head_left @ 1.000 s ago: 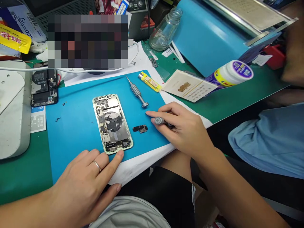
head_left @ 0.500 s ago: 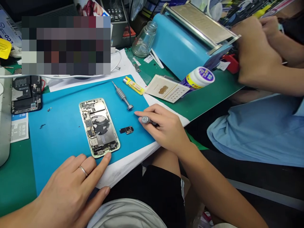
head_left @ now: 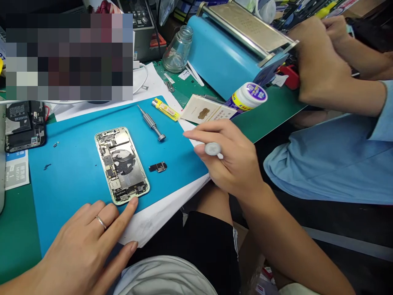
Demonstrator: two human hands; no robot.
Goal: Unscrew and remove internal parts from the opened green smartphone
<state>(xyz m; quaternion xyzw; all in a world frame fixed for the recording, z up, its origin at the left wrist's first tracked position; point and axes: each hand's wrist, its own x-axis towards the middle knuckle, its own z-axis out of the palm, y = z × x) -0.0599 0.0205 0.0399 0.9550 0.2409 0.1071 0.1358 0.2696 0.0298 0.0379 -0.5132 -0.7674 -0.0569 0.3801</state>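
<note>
An opened phone (head_left: 130, 178) lies on the blue mat (head_left: 70, 172), its inner parts showing and no battery visible in its metal bay. My left hand (head_left: 89, 237) rests at the mat's near edge, fingers apart, the index fingertip on the phone's bottom rim. Raised over the mat's right edge, my right hand (head_left: 236, 159) is closed round a grey screwdriver (head_left: 213, 149); its round cap faces me and the tip is hidden. A small dark metal-and-black phone part (head_left: 158, 167) lies right of the phone. Beyond it sits a second grey screwdriver (head_left: 151, 123).
A yellow lighter (head_left: 166, 109), a card (head_left: 205, 110) and a white-lidded tub (head_left: 248, 98) stand behind my right hand. Further back are a glass jar (head_left: 178, 49) and a blue machine (head_left: 227, 53). Another phone (head_left: 24, 125) lies far left. A co-worker's arm (head_left: 325, 69) reaches in at right.
My right hand has lifted and moved right, away from the mat, with the screwdriver in it. My left hand keeps its finger on the phone's rim. The view has shifted slightly.
</note>
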